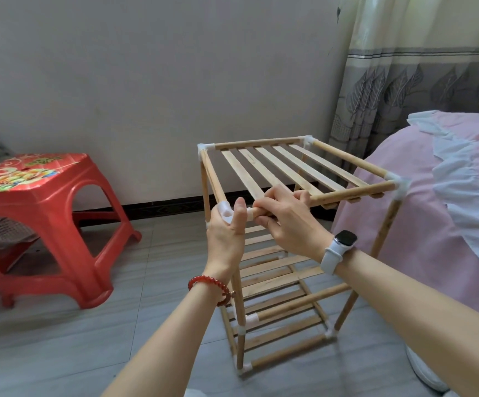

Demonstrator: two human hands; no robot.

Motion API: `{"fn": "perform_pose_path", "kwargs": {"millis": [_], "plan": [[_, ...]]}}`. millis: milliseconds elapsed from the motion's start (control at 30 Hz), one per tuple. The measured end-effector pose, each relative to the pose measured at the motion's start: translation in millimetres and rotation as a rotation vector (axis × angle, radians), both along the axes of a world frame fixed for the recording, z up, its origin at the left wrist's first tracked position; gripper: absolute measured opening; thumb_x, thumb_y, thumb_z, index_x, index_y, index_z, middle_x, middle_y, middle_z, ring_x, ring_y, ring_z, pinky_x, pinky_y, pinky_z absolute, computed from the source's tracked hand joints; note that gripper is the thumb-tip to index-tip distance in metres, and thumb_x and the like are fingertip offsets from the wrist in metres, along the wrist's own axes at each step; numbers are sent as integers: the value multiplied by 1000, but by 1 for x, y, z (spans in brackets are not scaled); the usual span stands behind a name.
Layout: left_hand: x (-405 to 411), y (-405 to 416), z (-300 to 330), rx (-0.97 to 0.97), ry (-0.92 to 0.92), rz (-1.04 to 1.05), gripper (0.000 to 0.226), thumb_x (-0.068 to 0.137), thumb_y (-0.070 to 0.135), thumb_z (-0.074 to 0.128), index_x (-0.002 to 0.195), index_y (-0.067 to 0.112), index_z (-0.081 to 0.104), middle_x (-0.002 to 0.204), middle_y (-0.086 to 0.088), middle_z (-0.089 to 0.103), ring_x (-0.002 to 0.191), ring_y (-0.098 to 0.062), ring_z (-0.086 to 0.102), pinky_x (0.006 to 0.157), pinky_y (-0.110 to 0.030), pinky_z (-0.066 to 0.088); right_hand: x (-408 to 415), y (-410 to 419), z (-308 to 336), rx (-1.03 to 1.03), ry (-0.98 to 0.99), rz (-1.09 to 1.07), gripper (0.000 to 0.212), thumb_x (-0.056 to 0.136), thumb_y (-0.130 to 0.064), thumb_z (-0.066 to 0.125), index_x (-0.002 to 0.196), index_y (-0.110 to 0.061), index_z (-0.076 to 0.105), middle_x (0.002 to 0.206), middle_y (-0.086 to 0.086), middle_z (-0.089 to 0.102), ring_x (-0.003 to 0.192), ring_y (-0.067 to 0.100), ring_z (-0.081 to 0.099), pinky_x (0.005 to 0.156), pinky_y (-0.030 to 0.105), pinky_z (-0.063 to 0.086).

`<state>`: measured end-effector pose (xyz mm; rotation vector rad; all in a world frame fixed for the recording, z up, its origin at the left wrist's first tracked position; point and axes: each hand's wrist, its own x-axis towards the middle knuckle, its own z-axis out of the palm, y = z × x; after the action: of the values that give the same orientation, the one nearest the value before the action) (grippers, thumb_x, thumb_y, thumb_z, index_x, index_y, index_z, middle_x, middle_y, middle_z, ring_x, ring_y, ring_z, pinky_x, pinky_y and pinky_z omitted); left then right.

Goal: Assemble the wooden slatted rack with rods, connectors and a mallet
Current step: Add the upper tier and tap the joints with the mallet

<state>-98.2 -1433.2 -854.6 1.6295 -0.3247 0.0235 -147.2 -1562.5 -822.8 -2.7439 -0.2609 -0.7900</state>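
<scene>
The wooden slatted rack [287, 170] stands upright on the floor in the middle of the view, with three slatted tiers joined by white plastic connectors. My left hand [226, 236] grips the white corner connector [226, 211] at the near left top corner. My right hand [285, 214] curls round the front top rod [352, 191] near its left end. That rod end sits just right of the connector, with a short gap showing between them. No mallet is in view.
A red plastic stool [46, 222] stands on the grey floor at the left. A bed with a pink cover [433, 224] presses close to the rack's right side. A white wall lies behind, and a patterned curtain [421, 81] hangs at the back right.
</scene>
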Motion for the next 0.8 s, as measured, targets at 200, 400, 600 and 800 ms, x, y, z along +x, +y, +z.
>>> {"fn": "perform_pose_path", "kwargs": {"millis": [200,400,600,800], "plan": [[-1,8,10,40,25,-89,67,81,70,45,113,10,46,93,-12,51,72,-17,52,60,-27,46,-2,-11,8,-1,84,102,43,85,-14,40,125,-10,55,104,6,53,91,19,52,86,35,32],[2,13,39,86,-111,17,74,92,20,56,151,19,11,148,-4,18,132,-17,30,108,-39,34,-4,-34,9,99,-97,-170,43,92,-30,24,108,-15,61,95,-2,59,85,14,53,86,34,31],[0,-10,25,59,-241,159,37,97,6,39,134,10,46,138,-7,39,126,-19,43,107,-35,38,8,-28,-10,120,-113,-386,46,89,-42,6,76,-17,42,79,0,41,79,18,37,86,33,20],[8,-4,30,44,-108,-38,44,104,26,30,147,21,26,151,-2,18,139,-15,23,110,-28,20,9,-24,-7,193,-55,-382,38,92,-35,13,87,-15,46,89,1,44,87,17,38,103,44,25]]}}
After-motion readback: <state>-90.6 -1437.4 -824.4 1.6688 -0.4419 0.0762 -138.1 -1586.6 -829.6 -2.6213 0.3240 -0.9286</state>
